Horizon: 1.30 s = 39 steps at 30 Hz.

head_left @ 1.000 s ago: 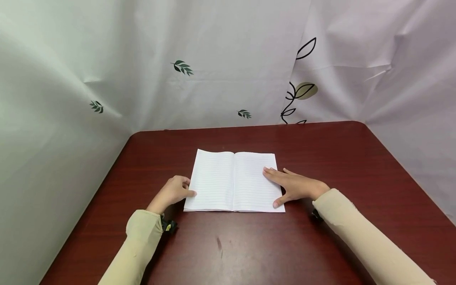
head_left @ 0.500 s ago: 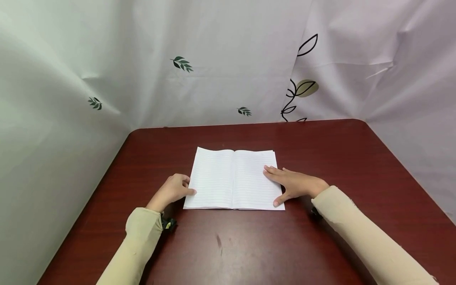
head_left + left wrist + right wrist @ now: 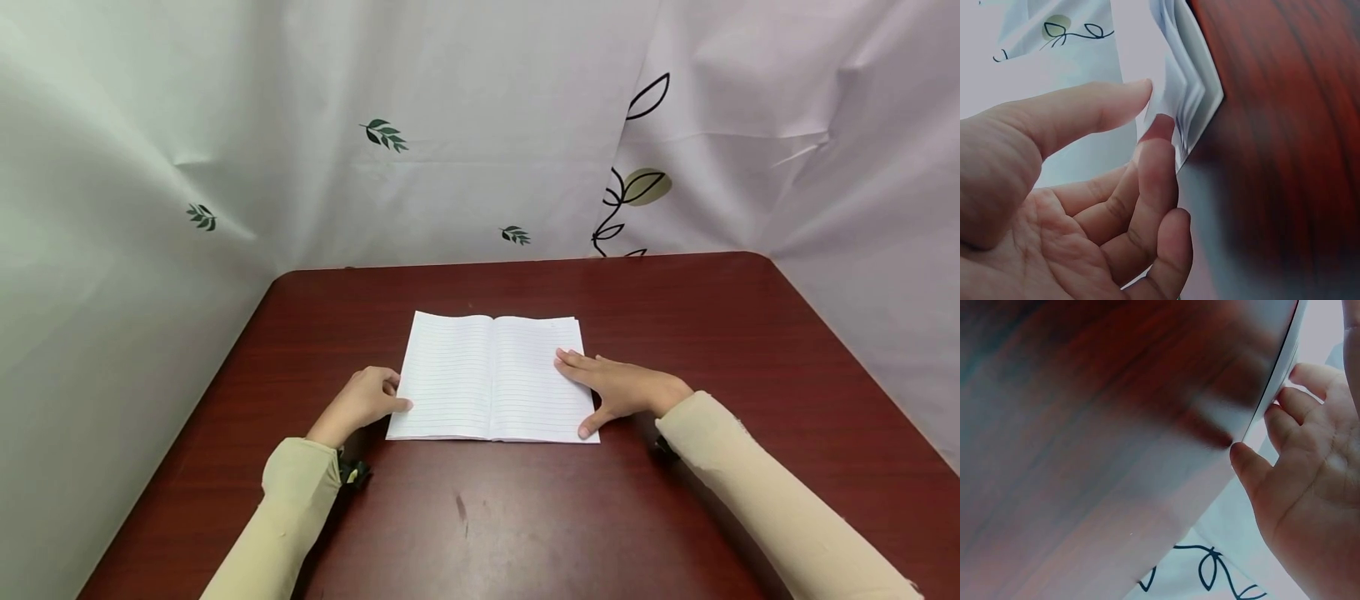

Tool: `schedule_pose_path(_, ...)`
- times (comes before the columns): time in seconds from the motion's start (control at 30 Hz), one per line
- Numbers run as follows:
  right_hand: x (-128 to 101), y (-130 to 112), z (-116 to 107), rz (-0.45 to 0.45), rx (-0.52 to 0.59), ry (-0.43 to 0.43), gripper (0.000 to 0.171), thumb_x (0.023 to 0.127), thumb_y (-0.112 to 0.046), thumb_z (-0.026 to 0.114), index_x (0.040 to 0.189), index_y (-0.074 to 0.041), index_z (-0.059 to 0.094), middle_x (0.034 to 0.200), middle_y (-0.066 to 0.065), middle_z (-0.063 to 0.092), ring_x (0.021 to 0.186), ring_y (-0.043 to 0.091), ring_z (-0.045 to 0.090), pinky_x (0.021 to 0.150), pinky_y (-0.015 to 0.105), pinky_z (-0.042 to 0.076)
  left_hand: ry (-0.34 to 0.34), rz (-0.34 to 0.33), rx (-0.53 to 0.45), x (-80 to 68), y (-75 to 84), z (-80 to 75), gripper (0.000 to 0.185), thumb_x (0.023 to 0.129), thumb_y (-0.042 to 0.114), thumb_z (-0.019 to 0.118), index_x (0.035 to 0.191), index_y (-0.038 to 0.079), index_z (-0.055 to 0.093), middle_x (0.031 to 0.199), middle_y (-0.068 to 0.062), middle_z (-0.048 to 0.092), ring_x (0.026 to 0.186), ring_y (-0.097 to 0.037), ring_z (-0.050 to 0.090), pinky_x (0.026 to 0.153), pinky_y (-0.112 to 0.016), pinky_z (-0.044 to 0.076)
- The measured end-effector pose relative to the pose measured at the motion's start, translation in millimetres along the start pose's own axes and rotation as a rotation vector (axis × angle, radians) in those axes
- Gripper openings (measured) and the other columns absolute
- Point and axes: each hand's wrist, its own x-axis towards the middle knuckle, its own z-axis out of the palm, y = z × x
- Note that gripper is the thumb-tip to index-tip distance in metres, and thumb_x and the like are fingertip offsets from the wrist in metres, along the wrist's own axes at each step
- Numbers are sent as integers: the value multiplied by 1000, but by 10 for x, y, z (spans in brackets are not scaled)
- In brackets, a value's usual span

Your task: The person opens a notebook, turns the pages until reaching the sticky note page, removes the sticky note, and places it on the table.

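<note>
A lined notebook (image 3: 453, 375) lies spread on the table, both white pages facing up. At its left edge my left hand (image 3: 365, 398) pinches page edges, thumb on top and fingers beneath. The left wrist view shows the thumb and index fingertip (image 3: 1159, 162) meeting at the sheets (image 3: 1163, 56), with other leaves fanned a little beside them. My right hand (image 3: 618, 387) rests on the right page near its outer edge, fingers spread and straight. In the right wrist view the right hand's fingers (image 3: 1300, 406) lie along the notebook's edge.
The dark red wooden table (image 3: 480, 525) stretches around the notebook on all sides. Behind and beside it hangs a white curtain (image 3: 465, 100) printed with leaves. A dark wrist strap (image 3: 352, 472) shows under the left sleeve.
The head view has shifted slightly, so everything sits a little higher than a second ago. Hands and notebook keep the same positions relative to each other.
</note>
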Motion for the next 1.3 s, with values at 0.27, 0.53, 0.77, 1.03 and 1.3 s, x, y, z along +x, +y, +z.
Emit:
schedule_pose_path(0.27, 2, -25, 5, 5, 3, 10, 110, 71, -49, 78, 151, -2, 21, 161, 15, 12, 148, 33, 13, 116, 55, 15, 3, 8, -6, -9, -11, -7, 46, 78, 16, 74, 114, -10, 61, 88, -14, 66, 77, -21, 58, 70, -34, 48)
schedule_pose_path(0.53, -2, -22, 16, 5, -22, 21, 110, 71, -50, 78, 151, -1, 22, 160, 16, 14, 148, 33, 15, 116, 55, 16, 7, 9, -6, -2, -26, 5, 45, 78, 17, 75, 113, -9, 62, 87, -13, 66, 77, -20, 58, 69, -33, 47)
schedule_pose_path(0.77, 2, -9, 26, 16, -37, 24, 110, 70, -52, 77, 152, -3, 23, 161, 14, 14, 148, 31, 15, 116, 54, 16, 5, -7, -7, -3, -23, -3, 45, 79, 18, 74, 114, -7, 62, 85, -11, 65, 74, -19, 57, 66, -30, 45)
schedule_pose_path(1.03, 1, -16, 25, 26, -49, 27, 110, 69, -53, 77, 152, -4, 22, 161, 14, 14, 148, 31, 15, 116, 53, 16, -3, -9, -14, -15, -24, -12, 46, 80, 18, 74, 116, -7, 61, 87, -12, 65, 75, -20, 57, 67, -32, 47)
schedule_pose_path(1.3, 2, -20, 35, 18, -58, 39, 109, 70, -55, 75, 151, -3, 24, 160, 14, 17, 147, 31, 17, 116, 54, 17, -2, -13, -16, -16, -33, -16, 46, 81, 19, 73, 117, -6, 61, 86, -12, 65, 74, -20, 57, 66, -31, 45)
